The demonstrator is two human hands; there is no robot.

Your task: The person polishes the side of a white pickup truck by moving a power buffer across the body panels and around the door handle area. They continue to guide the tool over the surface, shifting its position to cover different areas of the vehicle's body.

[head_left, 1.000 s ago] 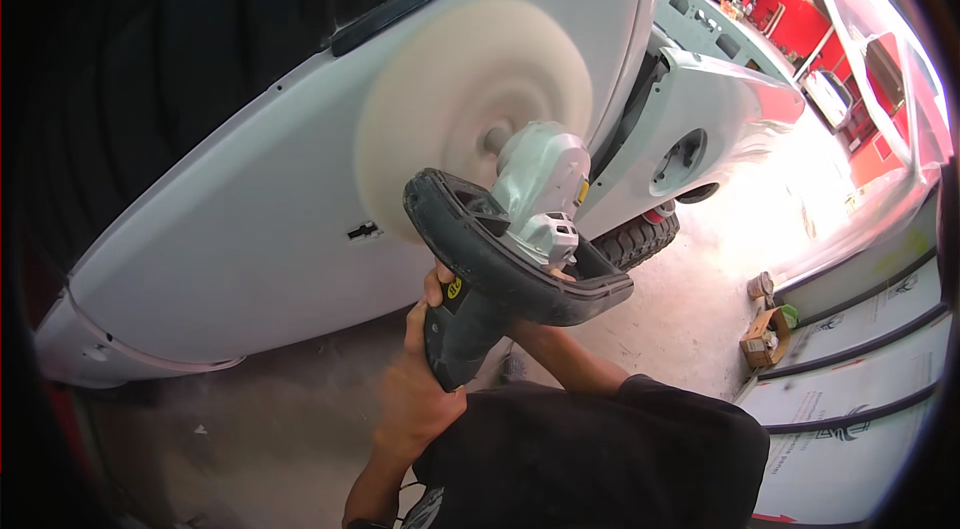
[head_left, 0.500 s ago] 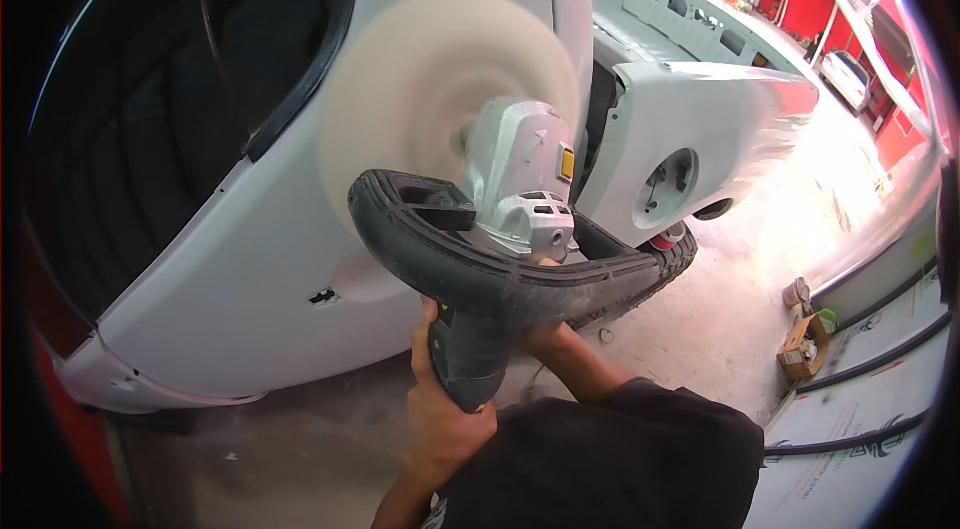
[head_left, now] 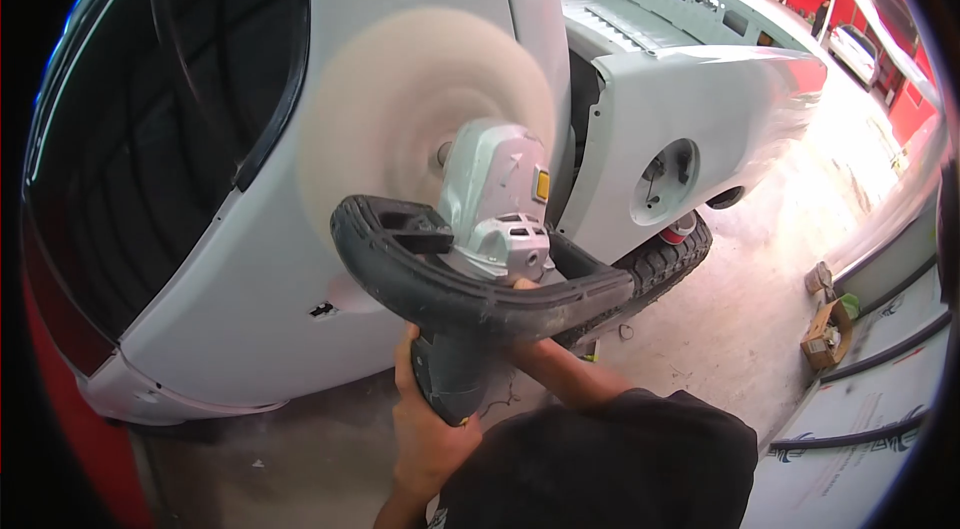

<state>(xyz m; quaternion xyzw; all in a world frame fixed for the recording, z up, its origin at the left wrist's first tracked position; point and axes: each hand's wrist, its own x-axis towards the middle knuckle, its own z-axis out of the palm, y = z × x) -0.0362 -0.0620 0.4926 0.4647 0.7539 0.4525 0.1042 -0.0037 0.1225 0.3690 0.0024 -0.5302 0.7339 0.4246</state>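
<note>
A rotary polisher (head_left: 492, 191) is held up before the side of a white vehicle cab (head_left: 250, 299). Its round pale pad (head_left: 370, 99) is blurred by spinning and overlaps the white panel; whether the whole face touches cannot be told. My left hand (head_left: 430, 429) is closed around the polisher's dark rear grip (head_left: 450, 379). From the right, my right hand (head_left: 525, 286) reaches behind the black loop handle (head_left: 480, 307), closed on the polisher's body. Most of that hand is hidden by the loop, with only a little finger skin and the forearm showing.
A dark window (head_left: 200, 59) lies left of the pad. To the right are a white truck bed side (head_left: 690, 119) with a round opening and a tire (head_left: 675, 259). A cardboard box (head_left: 828, 337) stands by plastic sheeting (head_left: 850, 449). Thin cord lies on the floor.
The polisher has shifted slightly left and down in view, both hands still on it. The pad keeps spinning. The view has moved a little, showing more of the truck bed and tire.
</note>
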